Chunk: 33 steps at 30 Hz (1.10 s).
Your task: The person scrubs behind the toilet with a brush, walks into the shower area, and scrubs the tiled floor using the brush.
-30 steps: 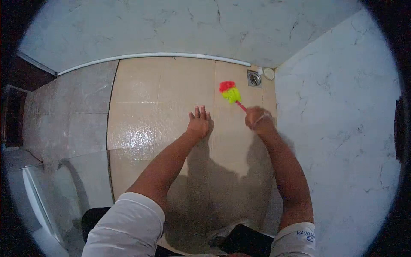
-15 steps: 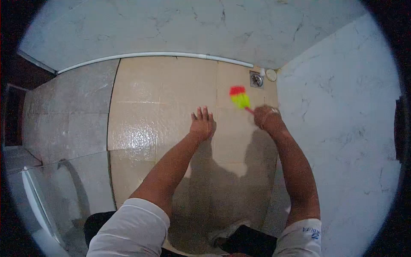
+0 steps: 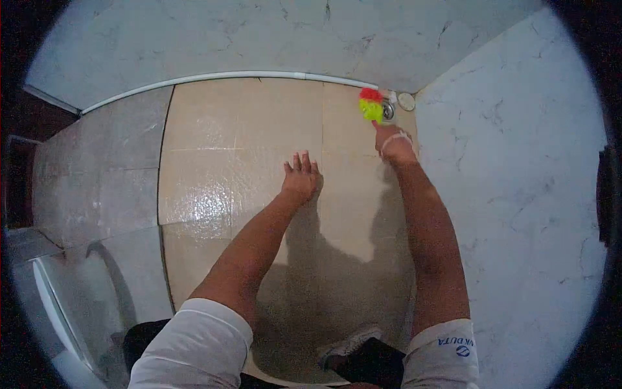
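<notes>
From where I stand, R hand (image 3: 392, 141) is wrapped round the handle of a short brush (image 3: 370, 105); the fingers are curled in and most of the handle is hidden. Brush head: soft fibres, red at the far end, yellow-green nearest the hand. Brush pos.: far R corner of the floor, head just beside a sq. floor drain (image 3: 389, 111) w/ a metal grate, and covering part of its L edge in this view. Whether the fibres press on the tile, can't tell.

L hand (image 3: 300, 183): palm down on the beige floor tiles (image 3: 201, 120), fingers spread & pointing fwd, nothing gripped. It sits near the middle of the floor, well apart from the drain, w/ a dark shadow running back from it.

Adj. parts: a rnd. pale cap (image 3: 406, 102) is next to the drain on the R; a white pipe (image 3: 295, 75) runs along the base of the far wall (image 3: 253, 39), which is marble-patterned. R wall (image 3: 525, 194): same finish. Floor on the L: grey tiles (image 3: 97, 152), w/ a dark line btwn them & the beige. R wrist carries a light band (image 3: 396, 137); both sleeves are white, R one w/ blue lettering. Tile surface L of L hand: shiny, strong reflection.
</notes>
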{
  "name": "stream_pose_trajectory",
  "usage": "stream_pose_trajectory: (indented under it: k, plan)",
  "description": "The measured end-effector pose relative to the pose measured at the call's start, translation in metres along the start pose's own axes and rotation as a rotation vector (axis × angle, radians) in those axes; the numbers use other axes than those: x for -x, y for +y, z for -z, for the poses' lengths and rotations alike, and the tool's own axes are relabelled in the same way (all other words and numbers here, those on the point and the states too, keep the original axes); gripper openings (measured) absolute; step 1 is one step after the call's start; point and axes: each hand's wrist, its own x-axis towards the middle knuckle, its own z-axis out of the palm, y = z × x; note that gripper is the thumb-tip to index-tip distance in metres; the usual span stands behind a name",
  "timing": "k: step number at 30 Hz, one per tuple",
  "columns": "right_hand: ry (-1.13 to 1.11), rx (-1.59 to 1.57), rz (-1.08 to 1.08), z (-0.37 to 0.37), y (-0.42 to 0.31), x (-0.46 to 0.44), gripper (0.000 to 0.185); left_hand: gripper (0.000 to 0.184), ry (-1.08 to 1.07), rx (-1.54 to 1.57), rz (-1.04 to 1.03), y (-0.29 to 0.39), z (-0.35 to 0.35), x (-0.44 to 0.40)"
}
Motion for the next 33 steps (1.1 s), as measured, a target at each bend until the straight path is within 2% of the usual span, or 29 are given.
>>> stream_pose_trajectory:
  k: [3, 5, 8, 9, 10, 13, 15, 16, 19, 21, 23, 25, 29, 30, 31, 32, 33]
  plan:
    - [-0.171, 0.07, 0.127, -0.003, 0.006, 0.062, 0.044, 0.061, -0.085, 0.027, 0.037, 0.006, 0.02, -0.002]
    - [-0.19, 0.102, 0.112, 0.017, -0.009, 0.105, 0.03, 0.061, -0.129, 0.068, 0.048, 0.007, 0.03, 0.001]
    - [-0.206, 0.134, 0.176, 0.017, -0.013, 0.12, 0.028, 0.06, -0.176, 0.046, 0.064, 0.01, 0.03, 0.0]
    - [-0.213, 0.127, 0.173, 0.01, -0.01, 0.113, 0.028, 0.061, -0.125, 0.05, 0.063, 0.008, 0.018, -0.003]
    - [-0.123, 0.074, 0.173, 0.006, -0.006, 0.091, 0.03, 0.062, -0.07, 0.05, 0.06, 0.004, 0.007, -0.008]
    - [0.031, -0.05, 0.128, 0.006, -0.013, 0.02, 0.031, 0.061, -0.132, -0.059, 0.047, 0.009, 0.027, 0.002]
    - [0.104, -0.007, 0.184, -0.015, -0.014, -0.031, 0.034, 0.061, -0.102, 0.003, 0.039, 0.002, 0.013, -0.002]
    - [0.104, -0.008, 0.183, -0.012, -0.021, -0.026, 0.034, 0.061, -0.062, 0.074, 0.037, -0.001, 0.008, -0.003]
    - [0.182, 0.049, 0.098, 0.008, -0.051, 0.001, 0.037, 0.061, -0.069, 0.02, 0.026, -0.001, 0.011, 0.001]
    - [0.022, 0.002, 0.091, 0.011, -0.06, 0.028, 0.039, 0.06, -0.068, 0.031, 0.042, 0.003, 0.009, -0.003]
    - [-0.081, 0.019, 0.11, -0.006, -0.066, 0.05, 0.04, 0.059, -0.056, 0.034, 0.055, 0.005, 0.018, -0.009]
    - [0.0, 0.06, 0.223, 0.007, -0.074, 0.107, 0.044, 0.062, -0.16, 0.012, 0.063, 0.008, 0.034, -0.008]
    - [-0.034, -0.079, 0.163, 0.014, -0.081, 0.095, 0.047, 0.067, -0.201, 0.048, 0.052, 0.001, 0.043, -0.022]
    - [-0.044, -0.075, 0.158, 0.017, -0.082, 0.07, 0.048, 0.072, -0.294, 0.037, 0.063, 0.003, 0.055, -0.027]
    - [0.068, -0.091, 0.129, 0.01, -0.081, 0.049, 0.045, 0.078, -0.387, 0.026, 0.075, 0.005, 0.064, -0.029]
    - [0.179, -0.107, 0.101, 0.006, -0.081, 0.032, 0.042, 0.078, -0.39, 0.021, 0.074, 0.006, 0.07, -0.03]
    - [0.179, -0.112, 0.098, 0.011, -0.085, 0.022, 0.042, 0.087, -0.415, 0.01, 0.054, 0.006, 0.074, -0.03]
